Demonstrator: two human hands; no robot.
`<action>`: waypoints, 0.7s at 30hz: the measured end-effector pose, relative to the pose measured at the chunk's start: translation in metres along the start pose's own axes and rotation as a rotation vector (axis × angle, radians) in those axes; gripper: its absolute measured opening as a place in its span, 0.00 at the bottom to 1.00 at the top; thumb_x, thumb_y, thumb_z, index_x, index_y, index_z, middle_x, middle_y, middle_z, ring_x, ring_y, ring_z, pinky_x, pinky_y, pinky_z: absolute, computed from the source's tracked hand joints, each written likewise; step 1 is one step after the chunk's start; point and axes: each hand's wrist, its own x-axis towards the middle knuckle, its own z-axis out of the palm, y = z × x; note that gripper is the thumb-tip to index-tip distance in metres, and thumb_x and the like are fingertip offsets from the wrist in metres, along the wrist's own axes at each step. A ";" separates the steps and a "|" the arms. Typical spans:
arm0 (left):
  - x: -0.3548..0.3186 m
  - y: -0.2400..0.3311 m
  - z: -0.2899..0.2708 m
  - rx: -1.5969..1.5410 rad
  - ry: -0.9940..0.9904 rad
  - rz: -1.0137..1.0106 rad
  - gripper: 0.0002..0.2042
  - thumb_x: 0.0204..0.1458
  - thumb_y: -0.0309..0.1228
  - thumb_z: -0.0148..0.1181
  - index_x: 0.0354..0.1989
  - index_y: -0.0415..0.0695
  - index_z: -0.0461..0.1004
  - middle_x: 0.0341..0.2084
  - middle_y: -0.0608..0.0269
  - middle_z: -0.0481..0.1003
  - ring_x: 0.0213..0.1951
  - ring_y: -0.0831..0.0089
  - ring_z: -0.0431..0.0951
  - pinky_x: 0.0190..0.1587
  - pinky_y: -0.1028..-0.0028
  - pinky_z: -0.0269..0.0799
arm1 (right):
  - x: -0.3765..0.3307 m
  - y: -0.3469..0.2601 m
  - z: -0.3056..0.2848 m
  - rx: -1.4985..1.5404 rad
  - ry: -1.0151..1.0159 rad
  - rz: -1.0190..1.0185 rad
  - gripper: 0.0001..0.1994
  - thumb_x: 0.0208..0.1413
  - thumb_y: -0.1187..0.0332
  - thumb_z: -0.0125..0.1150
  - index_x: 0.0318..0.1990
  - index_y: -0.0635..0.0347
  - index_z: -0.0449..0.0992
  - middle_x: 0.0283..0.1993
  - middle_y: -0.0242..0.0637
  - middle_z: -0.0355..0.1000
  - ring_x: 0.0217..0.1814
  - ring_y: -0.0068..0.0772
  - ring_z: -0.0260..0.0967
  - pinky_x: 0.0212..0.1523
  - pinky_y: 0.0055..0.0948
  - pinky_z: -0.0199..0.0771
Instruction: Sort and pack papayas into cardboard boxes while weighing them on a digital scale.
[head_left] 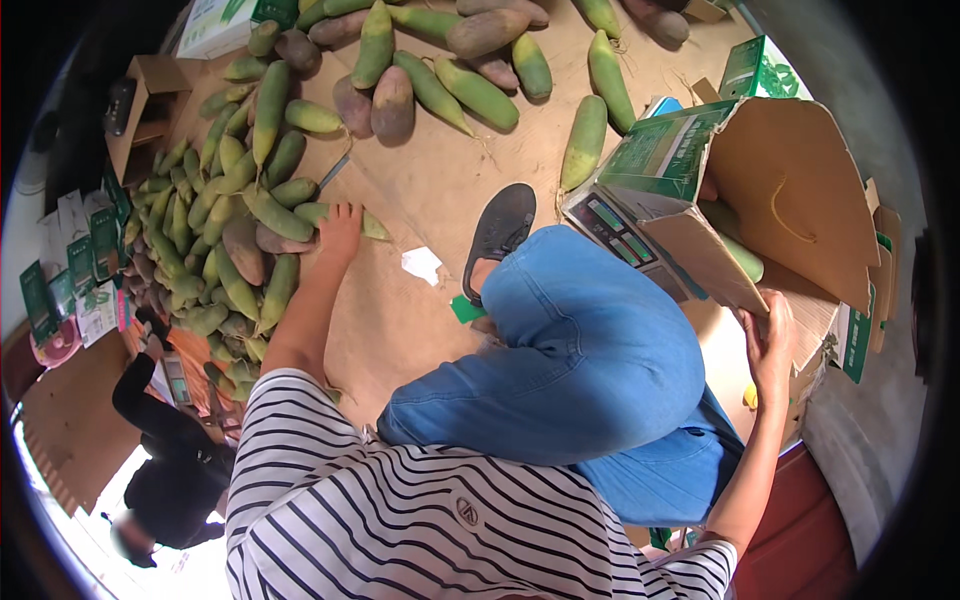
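Radishes (744, 258), perhaps two, partly hidden inside cardboard box (800, 170).

The head view, from the left of two fisheye cameras worn side by side, looked steeply down and forward — the wearer's striped T-shirt (420, 520) and blue jeans (600, 370) close beneath it, the heap of green radishes (235, 285) farther out — straight edges bending toward its rim.
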 end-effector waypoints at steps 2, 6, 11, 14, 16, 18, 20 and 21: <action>0.010 -0.004 0.009 0.144 -0.076 -0.011 0.27 0.44 0.27 0.62 0.56 0.50 0.63 0.51 0.57 0.67 0.60 0.61 0.62 0.53 0.51 0.64 | 0.002 -0.003 0.000 0.002 0.004 0.004 0.13 0.48 0.75 0.63 0.41 0.66 0.69 0.37 0.47 0.69 0.41 0.50 0.68 0.42 0.39 0.68; 0.023 0.014 -0.010 0.123 -0.088 0.030 0.21 0.46 0.28 0.61 0.51 0.50 0.67 0.50 0.61 0.68 0.56 0.63 0.64 0.54 0.52 0.61 | -0.003 0.000 -0.002 0.007 0.011 0.047 0.12 0.48 0.75 0.63 0.40 0.66 0.69 0.36 0.47 0.69 0.40 0.50 0.69 0.41 0.39 0.68; 0.004 0.050 -0.068 -0.753 0.336 0.086 0.30 0.41 0.29 0.68 0.55 0.42 0.64 0.48 0.54 0.71 0.52 0.60 0.71 0.54 0.62 0.66 | -0.001 0.002 -0.002 -0.018 -0.002 -0.010 0.12 0.49 0.73 0.63 0.38 0.65 0.69 0.33 0.48 0.67 0.36 0.53 0.66 0.37 0.41 0.66; -0.011 0.097 -0.177 -1.236 0.362 0.124 0.32 0.45 0.30 0.68 0.58 0.37 0.61 0.53 0.51 0.69 0.56 0.65 0.70 0.55 0.67 0.67 | 0.002 0.006 0.001 -0.053 0.009 -0.052 0.14 0.47 0.70 0.64 0.39 0.61 0.68 0.34 0.45 0.68 0.38 0.50 0.67 0.37 0.41 0.68; -0.029 0.135 -0.265 -1.497 0.546 0.346 0.30 0.47 0.29 0.67 0.58 0.35 0.60 0.56 0.49 0.65 0.56 0.64 0.69 0.56 0.66 0.67 | 0.000 0.004 -0.002 -0.029 0.004 -0.027 0.14 0.46 0.70 0.64 0.39 0.61 0.67 0.34 0.45 0.67 0.38 0.50 0.67 0.37 0.41 0.67; -0.041 0.173 -0.341 -1.827 0.682 0.663 0.31 0.46 0.29 0.67 0.58 0.34 0.60 0.57 0.48 0.63 0.54 0.62 0.70 0.56 0.66 0.67 | -0.004 0.007 -0.004 -0.026 0.008 -0.022 0.14 0.46 0.70 0.65 0.39 0.61 0.67 0.34 0.45 0.67 0.38 0.50 0.66 0.37 0.41 0.67; -0.049 0.200 -0.389 -1.838 0.671 0.833 0.32 0.45 0.30 0.67 0.58 0.36 0.59 0.56 0.49 0.63 0.55 0.62 0.69 0.58 0.65 0.65 | 0.002 0.005 0.000 -0.008 0.009 -0.057 0.14 0.47 0.70 0.65 0.39 0.61 0.67 0.34 0.45 0.67 0.38 0.50 0.66 0.37 0.42 0.67; -0.044 0.215 -0.402 -1.613 0.731 0.951 0.33 0.45 0.31 0.68 0.58 0.36 0.59 0.55 0.50 0.64 0.55 0.62 0.68 0.58 0.65 0.64 | -0.001 0.007 0.001 -0.034 0.016 -0.054 0.14 0.47 0.69 0.65 0.39 0.62 0.67 0.34 0.46 0.67 0.39 0.50 0.66 0.37 0.42 0.67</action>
